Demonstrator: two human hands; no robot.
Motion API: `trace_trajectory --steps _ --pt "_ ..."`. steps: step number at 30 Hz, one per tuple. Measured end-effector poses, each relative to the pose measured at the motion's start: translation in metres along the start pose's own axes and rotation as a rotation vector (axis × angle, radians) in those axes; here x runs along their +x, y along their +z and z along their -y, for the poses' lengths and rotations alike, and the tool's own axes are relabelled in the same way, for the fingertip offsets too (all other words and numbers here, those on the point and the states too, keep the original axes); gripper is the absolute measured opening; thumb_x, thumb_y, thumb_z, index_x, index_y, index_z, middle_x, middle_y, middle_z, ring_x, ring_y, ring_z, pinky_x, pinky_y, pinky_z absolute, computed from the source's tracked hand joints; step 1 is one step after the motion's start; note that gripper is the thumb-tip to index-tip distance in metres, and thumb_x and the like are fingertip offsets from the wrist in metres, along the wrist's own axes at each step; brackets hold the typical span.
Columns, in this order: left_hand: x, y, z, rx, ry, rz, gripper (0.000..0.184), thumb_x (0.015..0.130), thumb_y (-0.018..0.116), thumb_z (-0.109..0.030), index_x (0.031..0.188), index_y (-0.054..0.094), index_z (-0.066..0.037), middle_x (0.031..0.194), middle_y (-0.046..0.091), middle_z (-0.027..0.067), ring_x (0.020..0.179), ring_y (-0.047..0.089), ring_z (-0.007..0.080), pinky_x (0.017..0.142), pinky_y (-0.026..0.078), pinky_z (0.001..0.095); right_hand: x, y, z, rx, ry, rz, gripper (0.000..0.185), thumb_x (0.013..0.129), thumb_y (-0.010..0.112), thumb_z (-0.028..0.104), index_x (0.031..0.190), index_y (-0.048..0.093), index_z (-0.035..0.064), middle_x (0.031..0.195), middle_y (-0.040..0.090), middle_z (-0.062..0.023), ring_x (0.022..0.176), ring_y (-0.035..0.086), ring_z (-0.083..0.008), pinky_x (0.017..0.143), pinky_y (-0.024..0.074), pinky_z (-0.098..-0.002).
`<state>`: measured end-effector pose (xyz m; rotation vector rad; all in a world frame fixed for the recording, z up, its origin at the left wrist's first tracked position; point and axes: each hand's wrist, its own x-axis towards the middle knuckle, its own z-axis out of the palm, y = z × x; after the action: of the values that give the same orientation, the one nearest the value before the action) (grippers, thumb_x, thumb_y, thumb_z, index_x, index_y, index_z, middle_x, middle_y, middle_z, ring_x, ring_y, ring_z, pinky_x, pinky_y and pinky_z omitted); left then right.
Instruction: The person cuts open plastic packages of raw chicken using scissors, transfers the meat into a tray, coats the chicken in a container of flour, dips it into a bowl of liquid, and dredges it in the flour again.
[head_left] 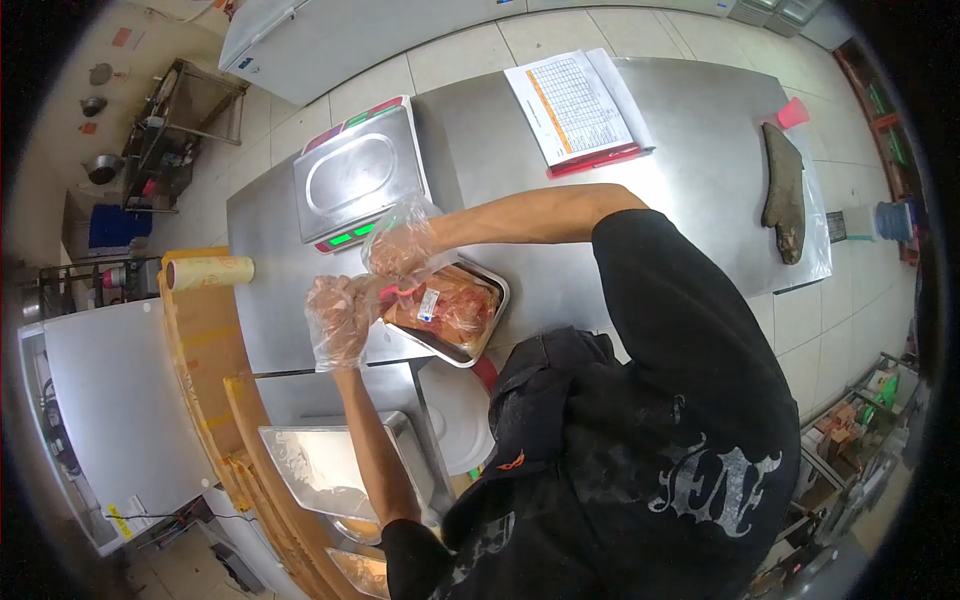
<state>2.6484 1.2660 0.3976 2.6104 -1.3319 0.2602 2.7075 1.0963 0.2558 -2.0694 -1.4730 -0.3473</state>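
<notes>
A metal tray (505, 298) on the steel table holds a pack of red meat (465, 312) in clear plastic, with a white label (428, 304) on top. My right hand (400, 245), in a clear plastic glove, is curled above the tray's far left end, by the scale's front edge. Beside it, my left hand (338, 312), gloved the same way, is closed just left of the pack. A short pinkish-red strip (402, 291) shows between the hands and the pack. The gloves hide what the fingertips grip.
A digital scale (360, 170) with green displays stands past my hands. Papers (575, 105) lie on a red folder. Further right are a dark, long flat object (783, 195) and a pink cup (792, 112). A film roll (210, 272) and metal pan (320, 465) sit left.
</notes>
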Motion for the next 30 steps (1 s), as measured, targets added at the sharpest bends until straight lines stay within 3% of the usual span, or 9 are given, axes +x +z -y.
trace_trajectory --steps 5,8,13,15,18,19,20,23,30 --pt "-0.01 0.003 -0.007 -0.136 -0.044 -0.057 0.012 0.069 0.066 -0.016 0.077 0.064 -0.008 0.07 0.055 0.009 0.075 0.051 0.0306 0.07 0.041 0.0423 0.018 -0.014 0.026 -0.067 0.043 0.198 0.011 0.065 0.064 0.018 0.073 0.064 0.0105 0.067 0.061 -0.0111 0.067 0.06 -0.0319 0.061 0.0496 -0.0406" --pt "-0.03 0.006 0.006 -0.211 -0.152 -0.275 0.01 0.074 0.062 -0.011 0.076 0.06 -0.002 0.073 0.055 0.0129 0.072 0.053 0.03 0.068 0.043 0.0403 0.014 0.032 0.014 0.497 0.18 0.098 0.023 0.061 0.068 0.017 0.084 0.066 0.0099 0.078 0.064 -0.0111 0.075 0.061 -0.0316 0.067 0.0497 -0.0413" --pt "-0.079 0.004 0.037 -0.218 -0.519 -0.541 0.012 0.085 0.058 -0.012 0.083 0.062 -0.001 0.078 0.06 0.0107 0.073 0.057 0.0277 0.07 0.045 0.0377 0.009 -0.003 0.037 0.031 -0.107 -0.22 0.041 0.07 0.071 0.018 0.108 0.061 0.0094 0.103 0.063 -0.0071 0.099 0.058 -0.0239 0.086 0.0458 -0.0359" --pt "-0.1 0.004 0.034 -0.463 -0.968 -0.67 0.017 0.089 0.056 -0.014 0.089 0.063 0.001 0.082 0.062 0.007 0.077 0.057 0.0184 0.07 0.045 0.03 -0.02 -0.004 0.043 0.558 0.414 -0.129 0.055 0.069 0.074 0.025 0.116 0.054 0.0074 0.1 0.063 -0.011 0.096 0.058 -0.027 0.084 0.047 -0.0376" --pt "-0.131 0.01 0.028 -0.547 -1.015 -0.779 0.028 0.092 0.054 -0.023 0.094 0.062 0.004 0.082 0.062 0.008 0.077 0.055 0.019 0.073 0.044 0.0315 -0.06 -0.046 0.077 0.305 1.12 0.332 0.088 0.059 0.082 0.043 0.126 0.041 0.0028 0.096 0.061 -0.0191 0.089 0.059 -0.0343 0.08 0.0478 -0.0433" --pt "-0.135 0.011 0.022 -0.54 -1.06 -0.816 0.028 0.092 0.054 -0.023 0.094 0.062 0.004 0.082 0.062 0.008 0.077 0.055 0.019 0.073 0.044 0.0315 -0.14 0.019 0.072 -0.193 1.008 0.197 0.081 0.057 0.081 0.048 0.115 0.049 0.002 0.1 0.059 -0.0212 0.095 0.057 -0.0359 0.083 0.0472 -0.0426" --pt "-0.132 0.007 0.017 -0.675 -1.102 -0.809 0.024 0.091 0.055 -0.02 0.095 0.063 0.002 0.083 0.061 0.0056 0.076 0.055 0.0154 0.072 0.044 0.0281 -0.126 -0.007 0.089 -0.016 1.206 0.644 0.074 0.058 0.079 0.051 0.104 0.054 -0.0003 0.105 0.057 -0.0234 0.1 0.055 -0.0367 0.085 0.0466 -0.0423" --pt "-0.137 0.028 0.024 -0.865 -1.086 -0.854 0.02 0.091 0.056 -0.016 0.097 0.064 0.001 0.084 0.061 0.0027 0.076 0.054 0.011 0.071 0.044 0.0246 -0.234 0.079 0.1 -0.207 1.319 0.453 0.056 0.062 0.075 0.051 0.078 0.063 -0.0003 0.088 0.062 -0.0208 0.09 0.06 -0.0343 0.083 0.0484 -0.041" --pt "-0.119 0.029 -0.004 -1.006 -0.983 -0.853 0.019 0.089 0.058 -0.017 0.094 0.064 0.0 0.085 0.062 0.0056 0.078 0.055 0.0135 0.073 0.045 0.0278 -0.152 0.019 0.14 -0.245 1.116 0.539 0.02 0.075 0.06 0.012 0.09 0.065 0.0013 0.095 0.065 -0.0165 0.094 0.062 -0.0327 0.085 0.0485 -0.0385"
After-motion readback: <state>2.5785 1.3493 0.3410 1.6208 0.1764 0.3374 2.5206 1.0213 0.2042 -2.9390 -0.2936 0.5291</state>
